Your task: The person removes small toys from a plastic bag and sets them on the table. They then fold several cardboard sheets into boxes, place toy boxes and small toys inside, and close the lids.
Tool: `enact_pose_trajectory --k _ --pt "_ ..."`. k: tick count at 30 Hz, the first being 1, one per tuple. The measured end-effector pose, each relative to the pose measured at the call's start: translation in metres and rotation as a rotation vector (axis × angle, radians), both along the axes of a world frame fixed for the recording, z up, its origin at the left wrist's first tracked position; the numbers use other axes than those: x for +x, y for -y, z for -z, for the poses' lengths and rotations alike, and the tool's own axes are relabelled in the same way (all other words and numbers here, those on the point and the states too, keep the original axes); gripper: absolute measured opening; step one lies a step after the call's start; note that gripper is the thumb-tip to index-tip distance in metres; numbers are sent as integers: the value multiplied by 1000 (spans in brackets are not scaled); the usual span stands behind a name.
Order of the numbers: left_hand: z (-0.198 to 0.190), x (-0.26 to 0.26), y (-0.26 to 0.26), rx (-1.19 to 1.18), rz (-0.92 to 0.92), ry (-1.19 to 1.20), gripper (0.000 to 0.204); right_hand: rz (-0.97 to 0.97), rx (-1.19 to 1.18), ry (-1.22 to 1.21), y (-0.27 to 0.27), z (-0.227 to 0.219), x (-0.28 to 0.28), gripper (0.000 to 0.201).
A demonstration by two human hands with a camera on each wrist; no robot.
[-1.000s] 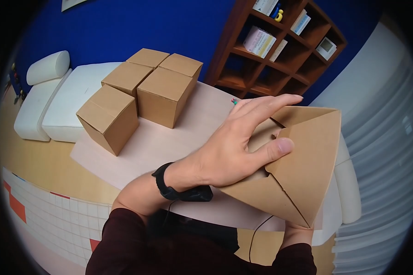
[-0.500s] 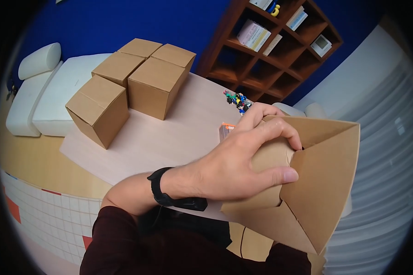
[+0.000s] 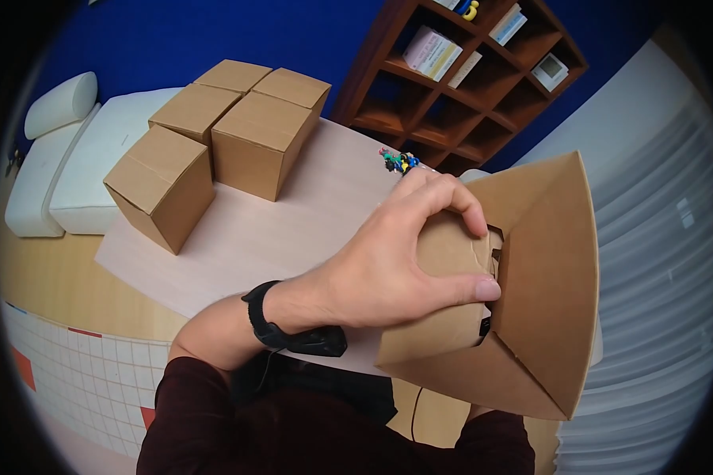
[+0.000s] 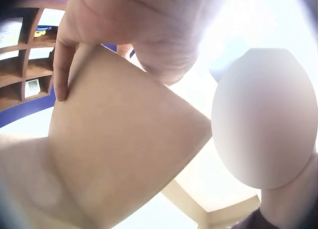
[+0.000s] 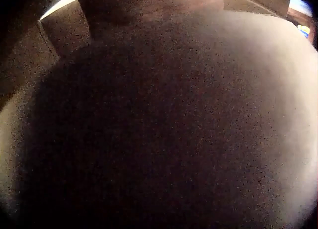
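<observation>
An unfinished cardboard box (image 3: pixel 444 336) lies tilted at the right of the head view, wide flaps flaring from one end. My left hand (image 3: pixel 380 273) grips it from above, index finger curled and thumb laid along the body near the flaps. Dark gaps show beside the thumb tip. In the left wrist view that hand (image 4: pixel 131 20) bends over a cardboard panel (image 4: pixel 124 134). The box hides my right hand in the head view. The right wrist view shows a strip of skin (image 5: pixel 149 3) above a large, dark, close surface; its fingers cannot be made out.
Several closed cardboard boxes (image 3: pixel 261 123) stand at the table's (image 3: pixel 293 229) back left. Small colourful figures (image 3: pixel 400 161) sit behind my left hand. Beyond are a white padded seat (image 3: pixel 95 186), a wooden shelf (image 3: pixel 420 91) and a pale curtain (image 3: pixel 657 301). A cable (image 3: pixel 417 412) hangs near my body.
The held box has turned, and over the last half second it moved left and up in view with my left hand. The small orange-edged packet seen half a second ago is now hidden.
</observation>
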State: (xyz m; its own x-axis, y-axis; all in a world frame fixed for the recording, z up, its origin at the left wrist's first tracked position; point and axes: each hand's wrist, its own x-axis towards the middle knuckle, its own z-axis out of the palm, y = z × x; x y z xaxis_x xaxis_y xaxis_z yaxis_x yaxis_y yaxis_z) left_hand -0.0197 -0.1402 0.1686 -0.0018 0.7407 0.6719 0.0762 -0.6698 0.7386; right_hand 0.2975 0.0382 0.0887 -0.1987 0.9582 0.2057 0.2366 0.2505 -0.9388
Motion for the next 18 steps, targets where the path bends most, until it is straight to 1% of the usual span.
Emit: enact_pose_trajectory --k 5,7,9,12,15,18 --pt "2 5 3 -138 141 235 58 -17 17 11 -7 -5 -10 50" --pt "3 6 3 -91 122 247 58 -28 20 17 -10 -7 -15 50" --pt "5 4 -2 74 40 171 57 -38 23 24 -13 -10 -20 50" --pt "5 -2 -1 130 -16 8 59 -51 27 32 -16 -12 -26 51" --pt "6 -3 -1 157 -33 -10 58 -64 26 38 -17 -12 -32 51" --pt "5 1 -2 85 114 143 54 -69 27 45 -17 -13 -35 51"
